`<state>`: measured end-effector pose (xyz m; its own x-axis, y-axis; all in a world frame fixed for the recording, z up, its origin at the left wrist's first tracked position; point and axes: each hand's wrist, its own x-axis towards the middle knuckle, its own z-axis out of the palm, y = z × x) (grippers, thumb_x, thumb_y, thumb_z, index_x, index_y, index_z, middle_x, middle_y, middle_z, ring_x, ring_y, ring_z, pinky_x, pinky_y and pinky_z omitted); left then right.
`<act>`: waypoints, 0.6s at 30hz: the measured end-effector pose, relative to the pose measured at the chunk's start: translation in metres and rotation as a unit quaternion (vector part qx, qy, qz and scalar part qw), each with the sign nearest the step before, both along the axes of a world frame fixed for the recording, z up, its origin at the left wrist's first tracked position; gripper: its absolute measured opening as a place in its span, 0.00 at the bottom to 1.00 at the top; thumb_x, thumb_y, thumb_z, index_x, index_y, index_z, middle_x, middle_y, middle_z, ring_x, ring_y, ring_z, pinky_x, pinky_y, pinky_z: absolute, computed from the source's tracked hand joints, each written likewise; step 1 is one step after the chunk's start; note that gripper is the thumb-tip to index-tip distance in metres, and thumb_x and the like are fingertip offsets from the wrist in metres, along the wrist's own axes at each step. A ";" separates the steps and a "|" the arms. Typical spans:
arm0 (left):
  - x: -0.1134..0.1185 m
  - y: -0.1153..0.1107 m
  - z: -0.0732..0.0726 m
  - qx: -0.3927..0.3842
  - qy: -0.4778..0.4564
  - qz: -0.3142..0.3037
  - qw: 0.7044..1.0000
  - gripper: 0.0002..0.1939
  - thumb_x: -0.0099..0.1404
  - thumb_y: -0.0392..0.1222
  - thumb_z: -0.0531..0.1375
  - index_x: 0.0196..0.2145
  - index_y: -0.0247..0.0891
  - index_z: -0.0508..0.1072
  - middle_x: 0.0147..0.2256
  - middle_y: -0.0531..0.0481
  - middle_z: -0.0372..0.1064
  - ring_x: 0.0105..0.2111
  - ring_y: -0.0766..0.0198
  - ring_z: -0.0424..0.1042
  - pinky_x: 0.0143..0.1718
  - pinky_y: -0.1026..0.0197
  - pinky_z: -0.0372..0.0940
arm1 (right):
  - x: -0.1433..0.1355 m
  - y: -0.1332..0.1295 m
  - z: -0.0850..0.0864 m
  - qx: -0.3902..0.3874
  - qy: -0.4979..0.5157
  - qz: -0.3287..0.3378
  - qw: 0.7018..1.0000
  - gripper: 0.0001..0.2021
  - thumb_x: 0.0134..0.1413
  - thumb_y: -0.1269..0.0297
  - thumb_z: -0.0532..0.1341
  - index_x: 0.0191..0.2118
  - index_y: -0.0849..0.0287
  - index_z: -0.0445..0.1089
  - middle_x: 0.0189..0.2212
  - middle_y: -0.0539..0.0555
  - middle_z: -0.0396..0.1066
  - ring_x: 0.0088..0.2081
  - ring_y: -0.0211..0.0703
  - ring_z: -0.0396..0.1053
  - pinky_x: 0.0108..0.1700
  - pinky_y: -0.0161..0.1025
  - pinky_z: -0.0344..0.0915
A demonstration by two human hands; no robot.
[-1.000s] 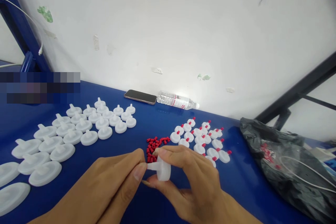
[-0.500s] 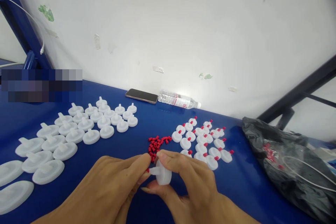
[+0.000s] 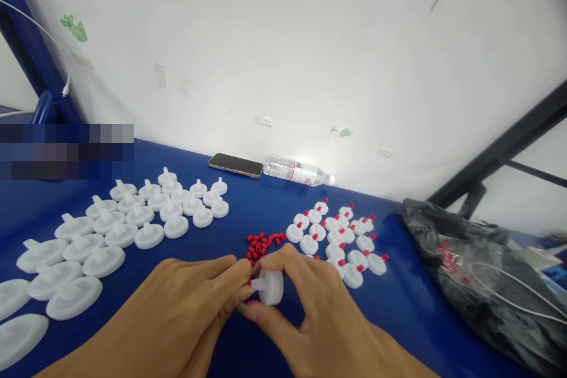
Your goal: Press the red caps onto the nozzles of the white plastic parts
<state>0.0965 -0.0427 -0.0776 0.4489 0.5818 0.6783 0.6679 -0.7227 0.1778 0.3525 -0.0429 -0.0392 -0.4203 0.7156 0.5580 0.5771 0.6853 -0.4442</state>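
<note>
Blue bench (image 3: 248,207) under a scuffed white wall (image 3: 301,41). Near its front edge, the right hand (image 3: 323,313) has its grip pinched on the rim of a white nozzled disc (image 3: 271,287), tipped on edge, spout facing nine o'clock. At the spout's end the left hand (image 3: 177,307) is closed around a red tip (image 3: 249,283); how its fingers sit there is partly hidden. The disc looks light and fairly stiff, smooth enough to twist if held loosely — the rim is the place to take it, with fingers opposed. The spout, being thin, could bend under sideways force, so any push should run straight along it. The red tip is small and probably easy to drop. Outward, loose red caps (image 3: 261,242) lie just beyond at twelve, red-tipped discs (image 3: 309,244) towards one and two, bare-spouted discs (image 3: 149,236) around ten — and a black bag (image 3: 416,218) near three.
</note>
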 end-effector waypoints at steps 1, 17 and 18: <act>0.004 0.001 0.007 0.031 0.012 0.004 0.999 0.20 0.94 0.43 0.46 0.61 0.49 0.78 0.50 0.52 0.91 0.44 0.62 0.90 0.47 0.63 0.78 | 0.000 0.002 0.007 0.003 -0.016 0.018 1.000 0.10 0.79 0.55 0.76 0.55 0.51 0.80 0.51 0.54 0.90 0.48 0.51 0.92 0.51 0.41 0.89; -0.058 0.013 0.045 -0.013 0.046 0.167 0.985 0.21 0.94 0.62 0.52 0.56 0.51 0.79 0.56 0.58 0.84 0.49 0.57 0.87 0.52 0.55 0.76 | 0.016 0.016 0.028 -0.017 -0.144 0.098 0.985 0.11 0.69 0.78 0.66 0.45 0.53 0.82 0.39 0.46 0.87 0.40 0.44 0.83 0.52 0.42 0.72; -0.065 0.015 0.044 -0.041 0.062 0.194 0.978 0.23 0.93 0.63 0.50 0.58 0.50 0.80 0.60 0.55 0.82 0.51 0.52 0.87 0.54 0.49 0.77 | 0.017 0.016 0.030 -0.010 -0.162 0.079 0.984 0.10 0.64 0.77 0.66 0.41 0.53 0.80 0.35 0.47 0.84 0.36 0.44 0.80 0.47 0.43 0.71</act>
<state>0.0315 -0.0276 -0.0337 0.2593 0.7752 0.5761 0.9094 -0.3967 0.1246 0.3690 -0.0271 -0.0088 -0.6804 0.6369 0.3625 0.5780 0.7705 -0.2688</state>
